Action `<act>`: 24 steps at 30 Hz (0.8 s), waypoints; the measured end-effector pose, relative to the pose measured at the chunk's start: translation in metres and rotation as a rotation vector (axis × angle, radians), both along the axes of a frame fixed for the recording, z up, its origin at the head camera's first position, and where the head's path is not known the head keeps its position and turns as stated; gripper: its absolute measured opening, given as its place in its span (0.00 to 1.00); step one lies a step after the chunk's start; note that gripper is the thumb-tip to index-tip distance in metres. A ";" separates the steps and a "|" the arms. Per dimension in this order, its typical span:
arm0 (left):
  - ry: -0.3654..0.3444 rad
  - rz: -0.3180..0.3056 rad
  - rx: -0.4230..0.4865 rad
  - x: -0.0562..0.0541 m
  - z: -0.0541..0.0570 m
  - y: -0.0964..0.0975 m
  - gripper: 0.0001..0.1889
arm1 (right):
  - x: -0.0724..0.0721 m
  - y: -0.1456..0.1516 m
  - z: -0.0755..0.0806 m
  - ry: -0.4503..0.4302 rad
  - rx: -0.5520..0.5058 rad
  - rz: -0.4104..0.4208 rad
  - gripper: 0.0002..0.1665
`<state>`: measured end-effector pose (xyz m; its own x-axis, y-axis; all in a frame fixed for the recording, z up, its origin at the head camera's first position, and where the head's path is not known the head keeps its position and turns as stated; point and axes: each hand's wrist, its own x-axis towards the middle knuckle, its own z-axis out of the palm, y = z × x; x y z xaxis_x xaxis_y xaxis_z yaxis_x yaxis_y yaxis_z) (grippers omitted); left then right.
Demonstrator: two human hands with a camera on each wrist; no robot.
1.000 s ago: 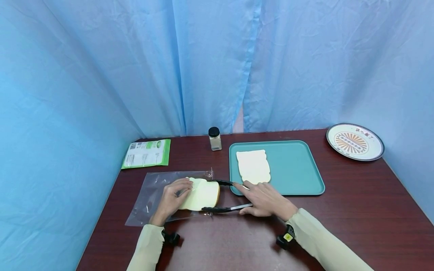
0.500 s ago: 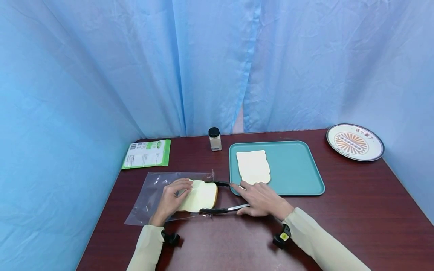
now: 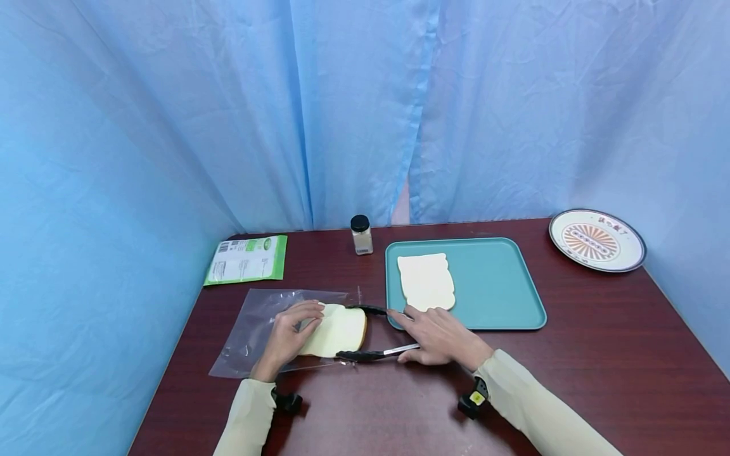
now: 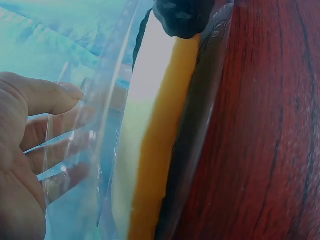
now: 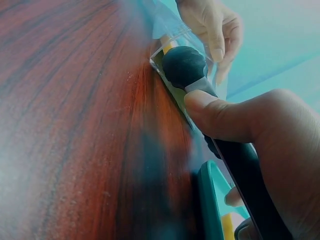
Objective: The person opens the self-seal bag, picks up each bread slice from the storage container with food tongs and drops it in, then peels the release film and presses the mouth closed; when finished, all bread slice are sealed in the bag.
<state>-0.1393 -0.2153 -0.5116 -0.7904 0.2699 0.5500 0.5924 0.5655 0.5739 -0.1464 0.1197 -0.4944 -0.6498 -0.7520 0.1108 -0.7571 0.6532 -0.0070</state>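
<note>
Left hand (image 3: 289,332), fingers (image 3: 302,310) curved, right hand (image 3: 438,335) gripping (thumb (image 5: 217,117) extended), the rest apparently curled

Barcode (image 3: 224,246) on packet (image 3: 248,259), red characters (image 3: 613,223) on plate (image 3: 597,242), none legible

Under the smooth, matt, plastic-looking tray (image 3: 496,285) is a wood-grained, faintly glossy tabletop (image 3: 616,335); left of the tray, a clear, shiny plastic bag (image 3: 251,323) and partly metallic tongs (image 3: 399,349); behind it, creased cloth curtains (image 3: 353,114); right of it, a smooth, glazed-looking plate (image 3: 593,242)

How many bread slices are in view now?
2: one bread slice in the clear bag, between the tongs; another slice on the teal tray. Any beneath them would be hidden.
</note>
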 end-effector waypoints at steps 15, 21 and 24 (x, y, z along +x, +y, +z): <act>-0.002 -0.013 0.009 0.001 0.002 0.001 0.07 | 0.001 0.000 0.000 -0.014 -0.042 0.012 0.52; 0.009 0.007 -0.014 0.001 0.002 0.003 0.08 | 0.000 -0.003 -0.002 0.009 -0.042 0.029 0.53; 0.021 0.009 -0.017 0.001 0.002 0.003 0.09 | -0.001 -0.005 -0.002 0.015 -0.044 0.029 0.53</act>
<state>-0.1379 -0.2119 -0.5095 -0.7812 0.2724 0.5616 0.5990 0.5802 0.5518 -0.1471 0.1150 -0.4966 -0.6256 -0.7649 0.1538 -0.7762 0.6301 -0.0236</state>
